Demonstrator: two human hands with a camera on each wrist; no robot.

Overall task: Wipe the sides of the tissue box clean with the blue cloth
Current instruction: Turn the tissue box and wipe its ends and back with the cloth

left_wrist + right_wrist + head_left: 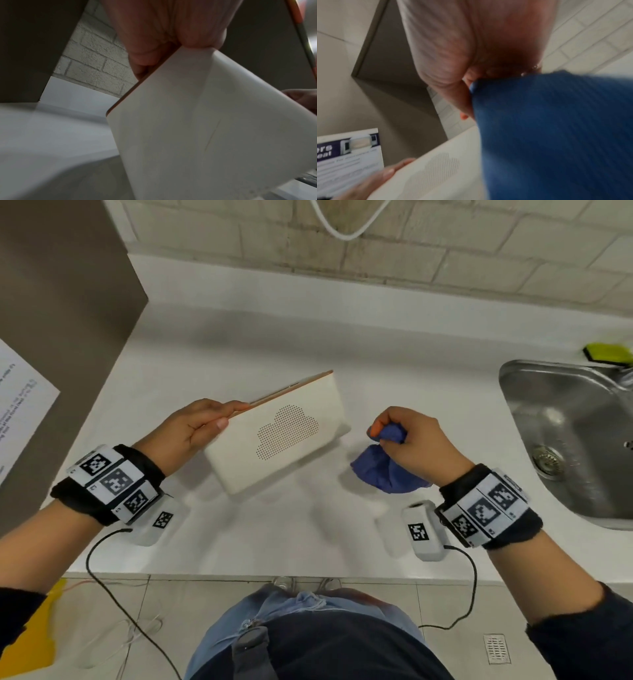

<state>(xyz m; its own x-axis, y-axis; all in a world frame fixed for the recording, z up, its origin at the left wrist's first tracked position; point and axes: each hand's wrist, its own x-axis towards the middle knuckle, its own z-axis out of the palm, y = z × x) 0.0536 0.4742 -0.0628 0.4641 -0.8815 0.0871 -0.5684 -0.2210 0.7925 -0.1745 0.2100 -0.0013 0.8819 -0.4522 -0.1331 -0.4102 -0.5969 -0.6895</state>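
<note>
Head view: tissue box (277,433) sits centre frame on the white counter (239,344), tipped so its broad cream face with the dotted cloud pattern faces up toward the camera; thin orange-edged top runs along its upper-left side. Left hand (191,429) grasps the box at its left end, thumb on the cream face, fingers wrapped over the orange edge. Right hand (414,436) is right of centre, fingers clenched around the bunched blue cloth (383,467); the loose end hangs below the fist toward the counter (can't tell if it touches). Cloth is just beside the box's right end, not in contact. Steel sink (513,392) at the right edge, green-yellow sponge (606,352) above it. Printed sheet (20,402) on the dark panel at the left edge. White cable (346,234) loops against the brick wall at top.

Left wrist view: palm fills the top centre, box (205,128) fills centre and lower right, cream end face toward the lens, orange rim on its upper-left side. Fingers (142,58) curl onto that rim. Brick wall upper left, counter lower left.

Right wrist view (blurred): blue cloth (556,135) fills the right half, gripped tight in the right hand (479,54) at top centre. Box (436,169) lower centre, cloud pattern visible, left-hand fingertips (388,171) on its lower-left end. Printed sheet (347,155) lower left.
</note>
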